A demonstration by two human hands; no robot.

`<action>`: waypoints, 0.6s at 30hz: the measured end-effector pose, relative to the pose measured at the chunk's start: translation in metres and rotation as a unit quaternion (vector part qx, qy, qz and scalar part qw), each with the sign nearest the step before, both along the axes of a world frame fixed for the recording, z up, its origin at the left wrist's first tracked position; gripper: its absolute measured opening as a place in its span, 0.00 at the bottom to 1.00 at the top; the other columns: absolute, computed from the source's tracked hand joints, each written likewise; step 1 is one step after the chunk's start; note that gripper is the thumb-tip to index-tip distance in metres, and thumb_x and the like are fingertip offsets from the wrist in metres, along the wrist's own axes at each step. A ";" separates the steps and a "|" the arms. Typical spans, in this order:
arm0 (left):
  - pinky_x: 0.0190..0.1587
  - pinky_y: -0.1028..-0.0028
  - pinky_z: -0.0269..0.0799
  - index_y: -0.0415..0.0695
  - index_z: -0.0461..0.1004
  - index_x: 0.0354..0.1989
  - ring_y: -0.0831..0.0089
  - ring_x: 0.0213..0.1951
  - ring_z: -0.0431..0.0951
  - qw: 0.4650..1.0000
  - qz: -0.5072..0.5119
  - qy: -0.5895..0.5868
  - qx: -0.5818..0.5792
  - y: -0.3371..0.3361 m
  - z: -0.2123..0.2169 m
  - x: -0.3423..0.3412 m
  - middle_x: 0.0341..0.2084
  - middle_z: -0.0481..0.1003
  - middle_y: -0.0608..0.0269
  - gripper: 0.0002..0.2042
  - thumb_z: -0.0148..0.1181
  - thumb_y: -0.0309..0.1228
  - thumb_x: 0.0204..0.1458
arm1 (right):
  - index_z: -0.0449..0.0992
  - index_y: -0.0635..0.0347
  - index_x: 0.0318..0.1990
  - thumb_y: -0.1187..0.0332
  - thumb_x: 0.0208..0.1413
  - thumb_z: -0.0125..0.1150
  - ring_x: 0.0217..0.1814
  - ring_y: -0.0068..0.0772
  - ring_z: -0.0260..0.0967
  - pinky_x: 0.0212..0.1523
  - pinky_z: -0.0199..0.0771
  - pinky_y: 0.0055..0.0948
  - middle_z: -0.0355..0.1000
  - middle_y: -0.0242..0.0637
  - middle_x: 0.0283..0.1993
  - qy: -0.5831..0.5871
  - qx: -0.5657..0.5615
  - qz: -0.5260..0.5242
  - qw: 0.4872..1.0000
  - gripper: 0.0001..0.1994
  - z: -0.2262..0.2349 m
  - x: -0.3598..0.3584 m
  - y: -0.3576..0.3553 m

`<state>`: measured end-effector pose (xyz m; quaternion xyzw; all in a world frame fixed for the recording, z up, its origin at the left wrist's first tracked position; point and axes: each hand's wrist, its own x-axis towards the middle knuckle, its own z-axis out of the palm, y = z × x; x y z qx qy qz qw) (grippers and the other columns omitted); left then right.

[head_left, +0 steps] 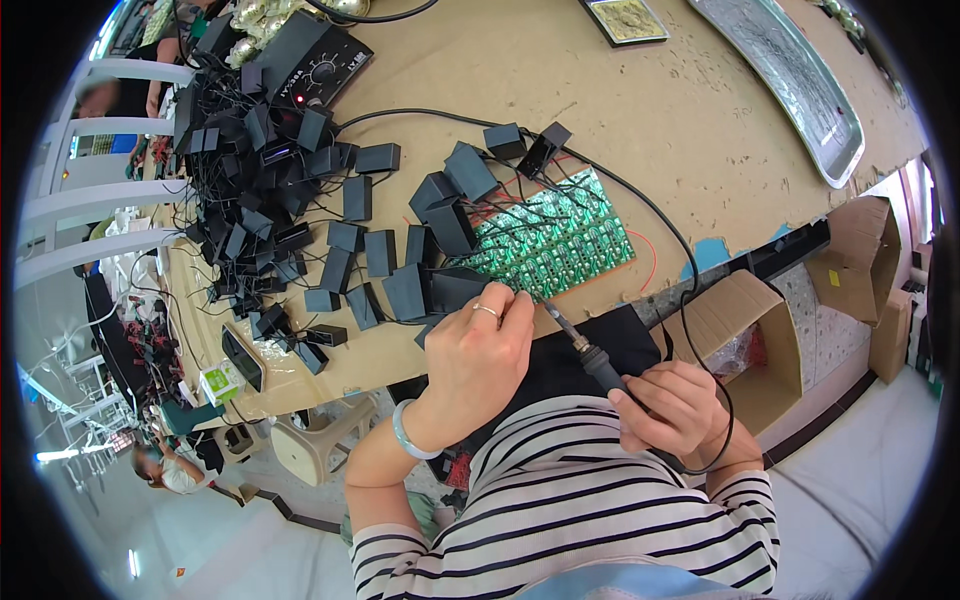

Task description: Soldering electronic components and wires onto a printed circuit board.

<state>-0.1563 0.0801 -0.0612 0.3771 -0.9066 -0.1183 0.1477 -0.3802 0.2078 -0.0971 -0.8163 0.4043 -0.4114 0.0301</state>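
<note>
My right hand (668,408) grips a soldering iron (597,362) by its dark handle. The iron's metal tip points up and left, close to the near edge of a green circuit board panel (590,240). At that same edge, the fingers of my left hand (478,345) are pinched together; what they hold is too small to make out. Rows of small parts fill the panel, and thin black and red wires run over it. Several black plastic boxes (405,292) with wires lie to the left of the panel, some overlapping its left side.
A large heap of black boxes (250,200) covers the table's left, beside a black control unit (325,65) with a dial. The iron's cord (640,195) loops around the panel. Further off are a sponge tray (627,20) and a metal tray (835,120). A cardboard box (790,350) stands below the right edge.
</note>
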 end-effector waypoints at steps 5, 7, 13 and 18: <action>0.26 0.69 0.72 0.42 0.80 0.36 0.68 0.23 0.76 1.000 -0.002 -0.001 -0.006 0.000 -0.001 -0.002 0.30 0.73 0.64 0.05 0.67 0.22 0.51 | 0.80 0.64 0.43 0.62 0.68 0.56 0.28 0.33 0.75 0.30 0.79 0.29 0.76 0.40 0.33 0.024 -0.002 0.004 1.000 0.14 0.002 -0.002 0.001; 0.26 0.69 0.72 0.42 0.80 0.35 0.68 0.23 0.76 1.000 -0.001 0.002 -0.006 0.000 0.000 -0.003 0.30 0.73 0.64 0.05 0.67 0.23 0.51 | 0.80 0.65 0.43 0.62 0.65 0.57 0.28 0.32 0.74 0.30 0.78 0.28 0.77 0.39 0.33 0.009 -0.013 -0.003 1.000 0.13 0.005 -0.007 0.002; 0.25 0.69 0.72 0.43 0.80 0.35 0.67 0.22 0.76 1.000 0.002 -0.015 -0.006 0.002 -0.001 -0.001 0.29 0.73 0.65 0.03 0.67 0.23 0.53 | 0.80 0.67 0.45 0.68 0.59 0.62 0.28 0.34 0.75 0.31 0.79 0.30 0.77 0.40 0.33 -0.048 0.008 -0.094 0.994 0.12 0.016 -0.015 0.012; 0.25 0.69 0.72 0.43 0.80 0.34 0.67 0.22 0.75 1.000 0.007 -0.021 -0.011 0.002 0.000 -0.004 0.29 0.74 0.65 0.02 0.68 0.24 0.53 | 0.80 0.68 0.44 0.70 0.57 0.61 0.28 0.35 0.75 0.30 0.78 0.30 0.76 0.40 0.33 -0.051 0.013 -0.100 0.994 0.12 0.014 -0.017 0.014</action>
